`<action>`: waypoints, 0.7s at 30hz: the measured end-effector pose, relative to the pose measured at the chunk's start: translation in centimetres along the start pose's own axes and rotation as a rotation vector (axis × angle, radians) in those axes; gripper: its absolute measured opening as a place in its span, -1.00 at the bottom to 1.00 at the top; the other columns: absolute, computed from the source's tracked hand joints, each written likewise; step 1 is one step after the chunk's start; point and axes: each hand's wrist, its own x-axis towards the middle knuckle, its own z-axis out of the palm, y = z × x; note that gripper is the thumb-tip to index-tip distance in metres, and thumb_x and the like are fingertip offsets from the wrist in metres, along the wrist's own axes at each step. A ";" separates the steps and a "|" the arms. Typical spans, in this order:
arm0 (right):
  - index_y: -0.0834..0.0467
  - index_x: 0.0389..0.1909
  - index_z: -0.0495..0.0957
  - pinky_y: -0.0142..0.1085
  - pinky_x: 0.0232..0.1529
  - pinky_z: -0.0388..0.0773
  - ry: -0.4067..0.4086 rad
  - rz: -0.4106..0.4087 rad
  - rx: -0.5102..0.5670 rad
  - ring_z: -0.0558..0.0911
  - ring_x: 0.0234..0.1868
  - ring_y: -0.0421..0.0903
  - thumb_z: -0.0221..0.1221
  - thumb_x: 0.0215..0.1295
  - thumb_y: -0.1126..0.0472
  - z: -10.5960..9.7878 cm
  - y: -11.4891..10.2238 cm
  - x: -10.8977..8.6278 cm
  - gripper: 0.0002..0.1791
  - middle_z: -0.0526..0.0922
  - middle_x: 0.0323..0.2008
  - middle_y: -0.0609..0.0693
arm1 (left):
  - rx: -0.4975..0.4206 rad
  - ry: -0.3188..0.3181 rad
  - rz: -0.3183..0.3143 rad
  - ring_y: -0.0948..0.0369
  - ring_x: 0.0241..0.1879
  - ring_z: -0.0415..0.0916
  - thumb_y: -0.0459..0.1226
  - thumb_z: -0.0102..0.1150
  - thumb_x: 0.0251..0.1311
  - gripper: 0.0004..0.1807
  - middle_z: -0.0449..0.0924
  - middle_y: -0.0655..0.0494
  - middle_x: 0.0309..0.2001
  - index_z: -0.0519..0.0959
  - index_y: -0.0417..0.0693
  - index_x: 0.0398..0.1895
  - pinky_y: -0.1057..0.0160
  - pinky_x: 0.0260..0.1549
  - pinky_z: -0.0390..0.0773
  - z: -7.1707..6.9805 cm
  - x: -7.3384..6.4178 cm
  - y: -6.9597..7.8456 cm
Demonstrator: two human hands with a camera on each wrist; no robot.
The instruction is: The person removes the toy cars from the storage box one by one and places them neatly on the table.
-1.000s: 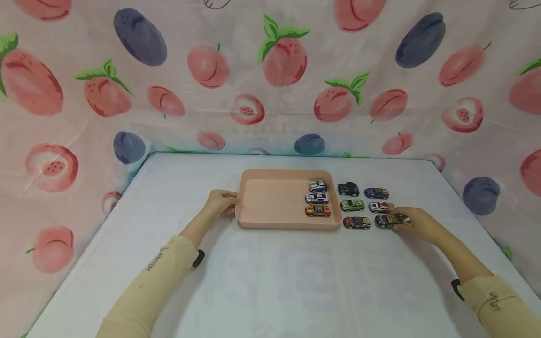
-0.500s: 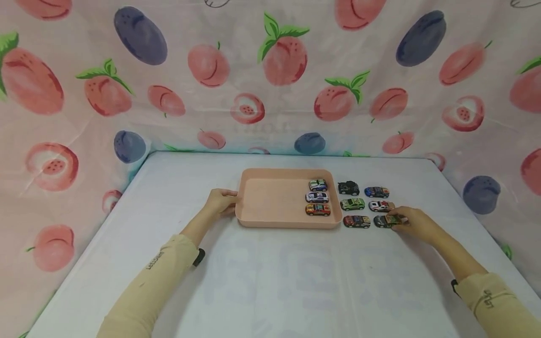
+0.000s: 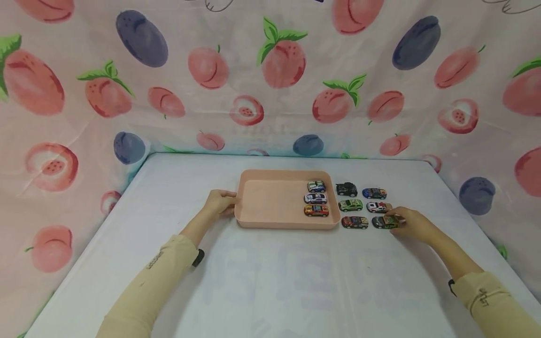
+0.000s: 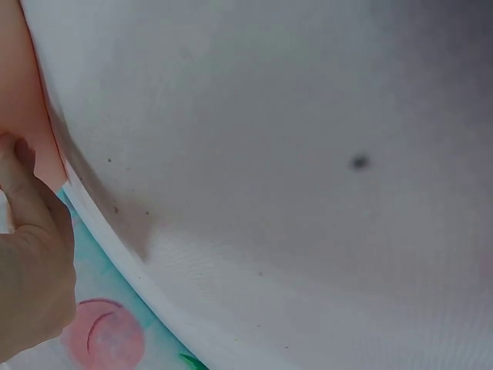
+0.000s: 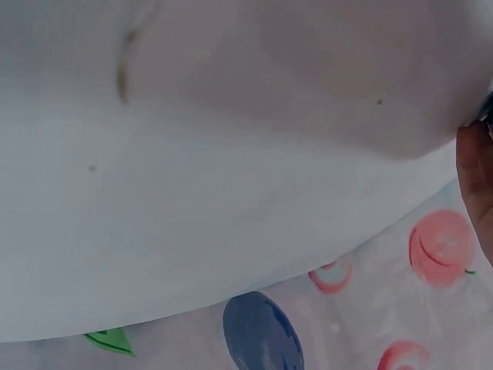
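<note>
Toy car [image 3: 385,222], the dark one with green and yellow marks, sits on the white table [image 3: 296,281] right under the fingertips of the right hand [image 3: 412,224]. The fingers curl over its far end and seem to pinch it, but the car is small and partly hidden, so I cannot be fully sure of the hold. The right wrist view shows only a bit of the hand [image 5: 476,185] and the table.

It looks little and light, hard and stiff, with wheels that may roll away if pushed. A good place to hold it is on its two long sides, so it cannot slip or roll.

Five more cars stand in rows just beside this hand, toward the tray; the nearest is a red and dark car [image 3: 354,222]. Three cars are inside the pink tray [image 3: 270,174], lined up along the side closest to the right hand.

The left hand [image 3: 220,203] is well apart from the right one. Its fingers wrap the tray's far edge and hold it. The left wrist view shows that hand [image 4: 31,254] against the pink wall.
</note>
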 end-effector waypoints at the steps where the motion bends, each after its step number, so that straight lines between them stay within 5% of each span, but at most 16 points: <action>1: 0.48 -0.02 0.46 0.15 -0.05 0.55 0.002 -0.005 0.004 0.50 -0.03 0.40 0.32 -0.01 0.39 0.0 0.1 0.0 -0.50 0.50 -0.03 0.47 | 0.000 0.001 -0.001 0.37 -0.48 0.53 -0.39 0.14 0.20 -0.61 0.62 -0.11 -0.15 0.47 -0.36 0.10 0.54 -0.53 0.57 0.0 0.0 0.0; 12: 0.43 0.03 0.46 0.06 -0.12 0.59 0.093 -0.072 0.089 0.56 -0.12 0.24 0.28 0.11 0.32 -1.0 0.0 -0.3 -0.54 0.57 -0.07 0.39 | 0.005 -0.003 -0.008 0.39 -0.51 0.53 -0.39 0.15 0.20 -0.60 0.63 -0.13 -0.12 0.46 -0.35 0.11 0.54 -0.53 0.57 0.0 0.0 0.2; 21: 0.41 -0.05 0.50 0.10 -0.08 0.56 0.145 -0.110 0.057 0.56 -0.11 0.20 0.18 0.22 0.36 -1.5 -2.4 1.8 -0.70 0.61 -0.12 0.33 | 0.004 -0.019 -0.012 0.39 -0.49 0.54 -0.39 0.15 0.20 -0.57 0.61 -0.15 -0.07 0.44 -0.36 0.14 0.51 -0.47 0.61 -0.2 0.2 0.2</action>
